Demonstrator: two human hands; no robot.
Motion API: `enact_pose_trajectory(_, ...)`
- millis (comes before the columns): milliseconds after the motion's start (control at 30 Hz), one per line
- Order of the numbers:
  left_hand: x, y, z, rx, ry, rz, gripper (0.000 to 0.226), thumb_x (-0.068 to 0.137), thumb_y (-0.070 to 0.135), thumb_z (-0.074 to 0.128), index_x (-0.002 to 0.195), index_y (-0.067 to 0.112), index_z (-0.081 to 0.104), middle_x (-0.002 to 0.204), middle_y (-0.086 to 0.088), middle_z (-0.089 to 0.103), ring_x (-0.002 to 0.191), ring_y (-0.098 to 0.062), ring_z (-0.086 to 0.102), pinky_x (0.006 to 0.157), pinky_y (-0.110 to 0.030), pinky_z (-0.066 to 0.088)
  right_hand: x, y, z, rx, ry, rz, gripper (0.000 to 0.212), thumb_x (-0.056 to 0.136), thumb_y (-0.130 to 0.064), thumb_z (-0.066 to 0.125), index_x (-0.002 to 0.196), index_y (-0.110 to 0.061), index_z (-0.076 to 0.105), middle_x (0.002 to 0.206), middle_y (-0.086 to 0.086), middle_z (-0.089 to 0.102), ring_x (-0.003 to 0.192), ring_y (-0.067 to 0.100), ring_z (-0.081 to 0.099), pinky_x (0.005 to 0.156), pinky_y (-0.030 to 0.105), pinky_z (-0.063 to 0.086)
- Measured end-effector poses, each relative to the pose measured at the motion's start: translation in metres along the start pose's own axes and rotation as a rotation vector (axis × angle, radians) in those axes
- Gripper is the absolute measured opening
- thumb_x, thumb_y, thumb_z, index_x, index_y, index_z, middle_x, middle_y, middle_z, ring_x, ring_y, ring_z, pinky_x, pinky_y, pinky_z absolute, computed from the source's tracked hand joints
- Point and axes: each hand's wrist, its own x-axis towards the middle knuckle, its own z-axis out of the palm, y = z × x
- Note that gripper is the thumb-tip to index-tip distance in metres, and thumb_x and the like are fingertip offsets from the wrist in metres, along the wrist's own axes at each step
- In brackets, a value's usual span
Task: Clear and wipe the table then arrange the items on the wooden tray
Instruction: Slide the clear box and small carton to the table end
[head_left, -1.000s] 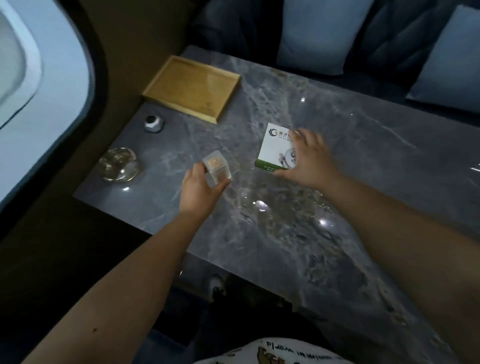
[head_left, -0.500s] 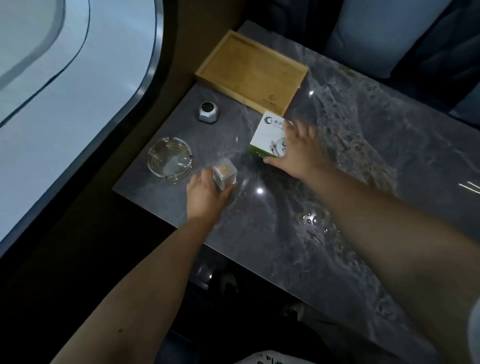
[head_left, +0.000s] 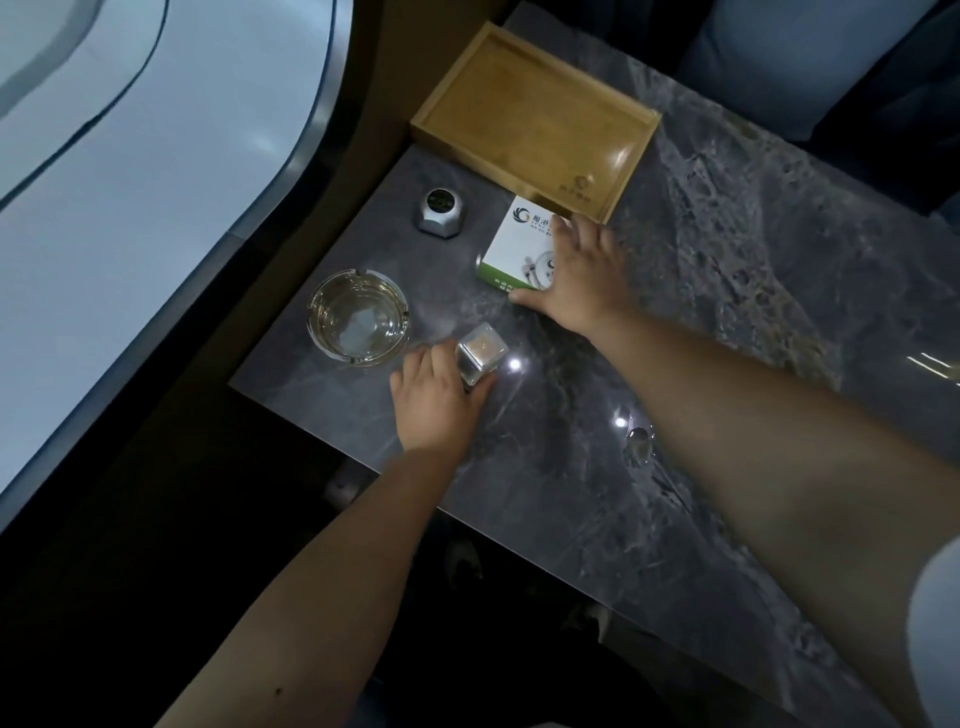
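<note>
My left hand (head_left: 434, 402) is curled around a small clear square jar (head_left: 480, 354), fingers on its left face and thumb tucked under its near right corner, so I am gripping it low while its lid faces up at me. I cannot tell whether the jar's base touches the table (head_left: 727, 338) or sits just above it. The left forearm runs straight back toward me, wrist level, knuckles up.

My right hand (head_left: 582, 278) lies palm down on a white box with a green edge (head_left: 511, 249), fingers spread forward over its top and thumb stretched along its near side. It presses flat rather than wrapping; nothing is lifted. The right arm reaches in long from the lower right, elbow out of view.

Just left of my left hand, almost touching the jar, sits a round glass ashtray (head_left: 357, 319). Beyond it, and left of my right hand, stands a small silver hexagonal object (head_left: 440, 212), apart from everything. Directly past my right fingertips lies the wooden tray (head_left: 535, 119); the box's far corner meets or overlaps its near rim. The tray sits at the table's far left corner.
</note>
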Motion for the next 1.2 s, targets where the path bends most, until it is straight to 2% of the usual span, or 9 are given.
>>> enact_pose_trajectory(100, -0.001, 0.002, 0.0, 0.044, 0.022, 0.021, 0.052, 0.072, 0.051, 0.071, 0.094, 0.006, 0.057, 0.092, -0.014, 0.065, 0.092, -0.034, 0.06, 0.074, -0.042, 0.045, 0.002, -0.003, 0.004, -0.007, -0.002, 0.012, 0.114, 0.061, -0.079, 0.059, 0.145, -0.01, 0.025, 0.147, 0.014, 0.029, 0.133, 0.035, 0.026, 0.112, 0.044, 0.023)
enact_pose_trajectory(300, -0.001, 0.001, 0.001, 0.073, 0.018, 0.004, 0.062, 0.077, 0.063, 0.051, 0.1, 0.006, 0.055, 0.098, -0.013, 0.065, 0.095, -0.033, 0.058, 0.08, -0.043, 0.045, 0.0, -0.001, -0.001, 0.008, -0.081, 0.011, 0.119, 0.062, -0.081, 0.056, 0.149, -0.012, 0.014, 0.154, 0.015, 0.017, 0.141, 0.037, 0.013, 0.115, 0.05, 0.017)
enact_pose_trajectory(467, 0.0, 0.002, -0.001, 0.047, -0.032, -0.022, 0.072, 0.075, 0.064, 0.057, 0.119, 0.008, 0.052, 0.108, -0.011, 0.064, 0.105, -0.032, 0.055, 0.086, -0.043, 0.041, -0.008, 0.001, -0.013, 0.028, -0.127, -0.024, 0.117, 0.065, -0.084, 0.048, 0.15, -0.014, 0.009, 0.158, 0.014, 0.007, 0.144, 0.038, 0.003, 0.115, 0.054, 0.013)
enact_pose_trajectory(567, -0.003, 0.003, -0.008, -0.016, -0.076, -0.027, 0.08, 0.075, 0.059, 0.067, 0.132, 0.008, 0.044, 0.118, -0.011, 0.061, 0.113, -0.031, 0.05, 0.091, -0.042, 0.038, -0.019, 0.005, -0.022, 0.03, -0.096, -0.047, 0.104, 0.074, -0.08, 0.042, 0.149, -0.013, 0.014, 0.157, 0.013, 0.011, 0.143, 0.037, 0.007, 0.115, 0.054, 0.014)
enact_pose_trajectory(700, -0.014, 0.006, -0.028, -0.06, -0.086, 0.013, 0.082, 0.084, 0.057, 0.059, 0.142, 0.005, 0.033, 0.132, -0.011, 0.053, 0.124, -0.027, 0.042, 0.105, -0.039, 0.032, -0.042, 0.012, -0.039, 0.048, -0.031, -0.122, 0.093, 0.079, -0.075, 0.037, 0.145, -0.01, 0.026, 0.155, 0.015, 0.02, 0.142, 0.038, 0.013, 0.114, 0.053, 0.019)
enact_pose_trajectory(800, -0.018, 0.014, -0.051, 0.013, -0.04, 0.112, 0.08, 0.088, 0.057, 0.052, 0.142, 0.002, 0.033, 0.135, -0.016, 0.051, 0.126, -0.03, 0.043, 0.109, -0.039, 0.029, -0.064, 0.021, -0.056, 0.053, -0.009, -0.155, 0.091, 0.08, -0.073, 0.033, 0.145, -0.009, 0.028, 0.154, 0.014, 0.023, 0.143, 0.037, 0.014, 0.115, 0.051, 0.017)
enact_pose_trajectory(900, -0.011, 0.029, -0.079, 0.097, -0.045, 0.26, 0.084, 0.088, 0.062, 0.04, 0.146, 0.002, 0.027, 0.149, -0.016, 0.037, 0.137, -0.03, 0.034, 0.115, -0.038, 0.018, -0.088, 0.03, -0.073, 0.046, 0.038, -0.175, 0.092, 0.079, -0.073, 0.03, 0.144, -0.007, 0.031, 0.153, 0.016, 0.027, 0.143, 0.037, 0.017, 0.114, 0.053, 0.019)
enact_pose_trajectory(1033, 0.009, 0.054, -0.111, 0.241, -0.064, 0.437, 0.085, 0.088, 0.06, 0.043, 0.148, 0.004, 0.021, 0.156, -0.016, 0.024, 0.142, -0.033, 0.023, 0.117, -0.045, 0.018, -0.118, 0.042, -0.093, 0.037, 0.061, -0.132, 0.091, 0.081, -0.073, 0.028, 0.146, -0.009, 0.027, 0.155, 0.014, 0.023, 0.145, 0.032, 0.013, 0.116, 0.052, 0.015)
enact_pose_trajectory(1200, 0.016, 0.095, -0.125, 0.393, -0.107, 0.612, 0.085, 0.088, 0.059, 0.044, 0.149, 0.006, 0.02, 0.158, -0.016, 0.017, 0.146, -0.032, 0.011, 0.118, -0.044, 0.003, -0.153, 0.061, -0.114, 0.009, 0.129, -0.082, 0.084, 0.086, -0.069, 0.038, 0.148, -0.014, 0.024, 0.157, 0.011, 0.018, 0.146, 0.029, 0.009, 0.117, 0.048, 0.009)
